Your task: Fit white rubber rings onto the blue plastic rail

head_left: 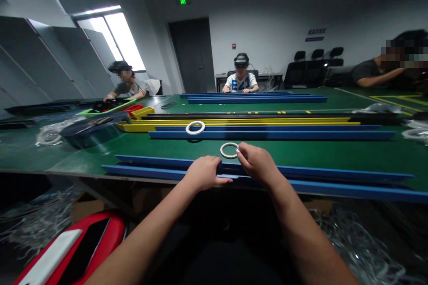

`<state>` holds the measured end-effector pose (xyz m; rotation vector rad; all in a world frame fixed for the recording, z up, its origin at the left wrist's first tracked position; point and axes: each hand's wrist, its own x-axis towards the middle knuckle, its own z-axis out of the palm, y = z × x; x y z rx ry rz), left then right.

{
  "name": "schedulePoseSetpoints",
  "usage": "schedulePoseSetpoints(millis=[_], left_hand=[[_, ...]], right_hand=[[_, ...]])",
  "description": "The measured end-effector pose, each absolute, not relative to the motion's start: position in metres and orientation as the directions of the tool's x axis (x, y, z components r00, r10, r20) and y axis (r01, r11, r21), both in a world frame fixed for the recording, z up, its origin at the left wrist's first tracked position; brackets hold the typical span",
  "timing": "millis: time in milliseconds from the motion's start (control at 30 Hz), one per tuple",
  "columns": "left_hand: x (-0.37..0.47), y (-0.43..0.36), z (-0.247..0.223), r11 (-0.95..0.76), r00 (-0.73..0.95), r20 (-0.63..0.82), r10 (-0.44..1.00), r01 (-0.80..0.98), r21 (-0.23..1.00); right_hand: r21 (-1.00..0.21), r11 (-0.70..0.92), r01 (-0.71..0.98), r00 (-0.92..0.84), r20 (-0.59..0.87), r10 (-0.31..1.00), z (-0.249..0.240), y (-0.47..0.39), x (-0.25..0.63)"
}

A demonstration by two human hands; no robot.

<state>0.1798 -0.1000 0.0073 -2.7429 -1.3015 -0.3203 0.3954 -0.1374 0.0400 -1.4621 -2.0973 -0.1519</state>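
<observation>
My right hand (257, 161) pinches the right edge of a white tape ring (229, 156) just above the green table (301, 153). My left hand (204, 173) rests over the near blue channel (150, 172), its thumb apart from its fingers, gripping the channel's edges. That long channel lies along the table's front edge, under both hands. Farther back, a second white ring (195, 128) sits on another blue channel (284, 135).
Yellow channels (234, 121) and more blue ones (257, 99) lie farther back. At left are a dark blue roll (90, 131) and a green tray (110, 107). A red stool (107, 227) holds two phone-like objects. Several people sit around the table.
</observation>
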Motion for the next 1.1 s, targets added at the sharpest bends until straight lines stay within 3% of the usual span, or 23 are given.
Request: schedulePoseSetpoints(millis=[167, 333, 600, 800, 1100], left_hand=[[0.108, -0.081, 0.007, -0.588, 0.573, 0.214, 0.791, 0.809, 0.009], [0.054, -0.064, 0.006, -0.56, 0.543, 0.2, 0.815, 0.827, 0.037], [0.049, -0.063, 0.002, -0.533, 0.514, 0.229, 0.827, 0.846, 0.026], [0.048, -0.063, 0.0, -0.529, 0.51, 0.23, 0.829, 0.848, 0.024], [0.05, -0.066, 0.003, -0.521, 0.504, 0.217, 0.836, 0.853, 0.027]], right_hand=[[-0.159, 0.431, 0.888, -0.3, 0.51, 0.806, 0.046, -0.143, 0.393], [-0.06, 0.386, 0.92, -0.34, 0.362, 0.868, 0.036, -0.138, 0.401], [-0.135, 0.376, 0.917, -0.348, 0.19, 0.918, 0.025, -0.131, 0.415], [-0.196, 0.424, 0.884, -0.378, 0.234, 0.896, 0.026, -0.134, 0.422], [-0.098, 0.433, 0.896, -0.393, 0.279, 0.876, 0.023, -0.13, 0.418]])
